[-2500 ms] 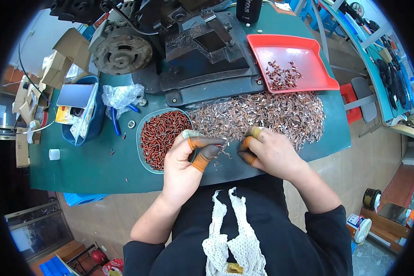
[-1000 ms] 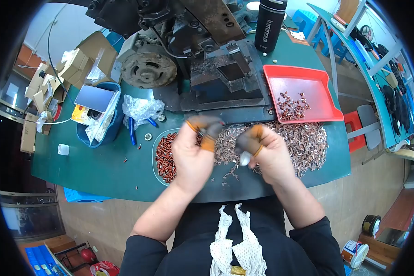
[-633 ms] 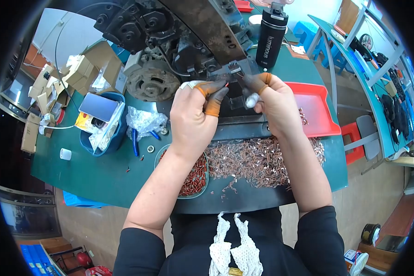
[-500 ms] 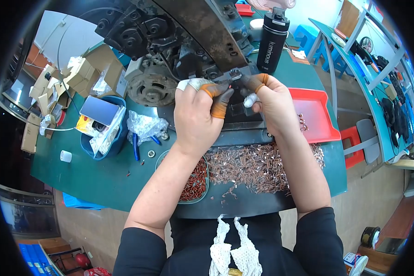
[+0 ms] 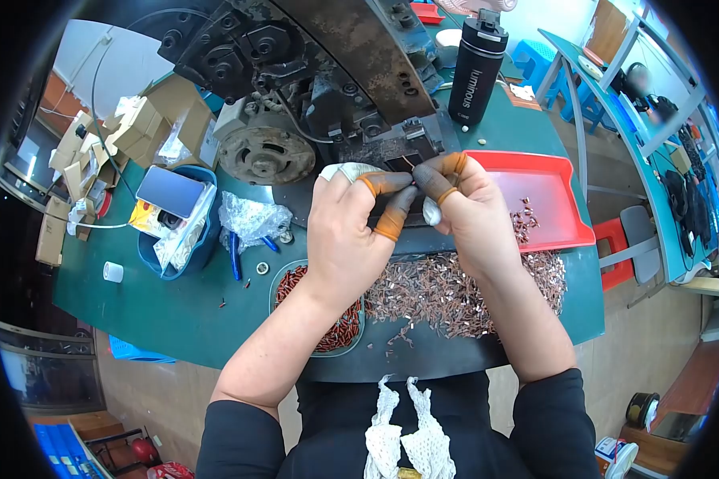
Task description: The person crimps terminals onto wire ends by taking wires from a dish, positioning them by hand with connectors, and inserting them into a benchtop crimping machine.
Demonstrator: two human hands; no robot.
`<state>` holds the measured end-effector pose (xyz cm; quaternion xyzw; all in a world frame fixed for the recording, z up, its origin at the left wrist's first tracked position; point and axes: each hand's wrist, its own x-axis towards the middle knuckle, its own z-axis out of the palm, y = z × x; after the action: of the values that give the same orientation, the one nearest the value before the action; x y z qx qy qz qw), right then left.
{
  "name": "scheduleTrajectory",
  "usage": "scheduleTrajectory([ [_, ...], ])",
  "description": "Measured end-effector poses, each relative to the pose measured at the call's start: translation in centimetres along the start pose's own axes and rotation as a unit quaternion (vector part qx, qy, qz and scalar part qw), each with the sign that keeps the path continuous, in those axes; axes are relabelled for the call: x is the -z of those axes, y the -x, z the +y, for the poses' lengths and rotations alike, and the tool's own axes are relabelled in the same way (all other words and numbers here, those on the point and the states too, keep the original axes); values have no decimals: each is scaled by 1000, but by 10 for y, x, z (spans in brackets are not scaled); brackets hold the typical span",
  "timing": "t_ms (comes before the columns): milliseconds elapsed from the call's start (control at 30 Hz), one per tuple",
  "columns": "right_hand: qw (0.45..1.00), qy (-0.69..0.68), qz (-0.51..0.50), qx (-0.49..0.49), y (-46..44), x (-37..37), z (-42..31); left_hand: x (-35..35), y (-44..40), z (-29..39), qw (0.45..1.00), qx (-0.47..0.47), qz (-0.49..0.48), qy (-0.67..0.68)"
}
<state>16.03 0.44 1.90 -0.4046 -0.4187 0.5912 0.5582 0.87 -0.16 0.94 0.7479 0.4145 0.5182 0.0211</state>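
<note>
My left hand [image 5: 347,219] and my right hand [image 5: 475,207] meet in front of the black machine [image 5: 359,104]. Dark and orange covers wrap the thumbs and forefingers; white wrapping covers other fingers. Both hands are closed in a pinch, their fingertips touching. A small copper-coloured piece [image 5: 407,161] pokes out between the tips; its lower end is hidden. Behind the fingertips sits the machine's small metal fixture [image 5: 415,134]. Below my left wrist, a green-rimmed tray [image 5: 362,323] holds many red-brown pieces. Loose copper-coloured pieces [image 5: 423,291] lie heaped between my forearms.
A red tray [image 5: 555,199] with a few copper pieces lies beyond my right hand. The black bottle [image 5: 477,72] stands behind it. To the left are a blue bin [image 5: 192,251], a plastic bag [image 5: 252,217], blue-handled pliers [image 5: 236,255] and cardboard boxes [image 5: 140,132].
Both hands have drawn back slightly from the machine's fixture, and their fingertips have come together. The small piece now shows between them.
</note>
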Motion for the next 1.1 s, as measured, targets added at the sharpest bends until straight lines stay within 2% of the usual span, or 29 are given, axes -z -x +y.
scheduleTrajectory([
  [100, 1000, 24, -14, 13, 1, -1, -2, 1, 0, 0, 1000, -11, -7, -22],
  [167, 1000, 25, 11, 8, 1, -5, -8, 0, -5, -4, 999, -27, -3, -37],
  [233, 999, 27, 37, 18, -7, -6, -13, -8, -12, -13, 983, -136, 85, -87],
  [267, 997, 29, 64, 27, -12, -5, -15, -10, -15, -17, 983, -137, 87, -87],
  [433, 997, 54, 45, 15, -30, 2, -17, -24, -24, -40, 959, -231, 98, -129],
  [1100, 997, 42, 38, 43, -36, 1, -11, -36, -32, -44, 947, -235, 110, -192],
])
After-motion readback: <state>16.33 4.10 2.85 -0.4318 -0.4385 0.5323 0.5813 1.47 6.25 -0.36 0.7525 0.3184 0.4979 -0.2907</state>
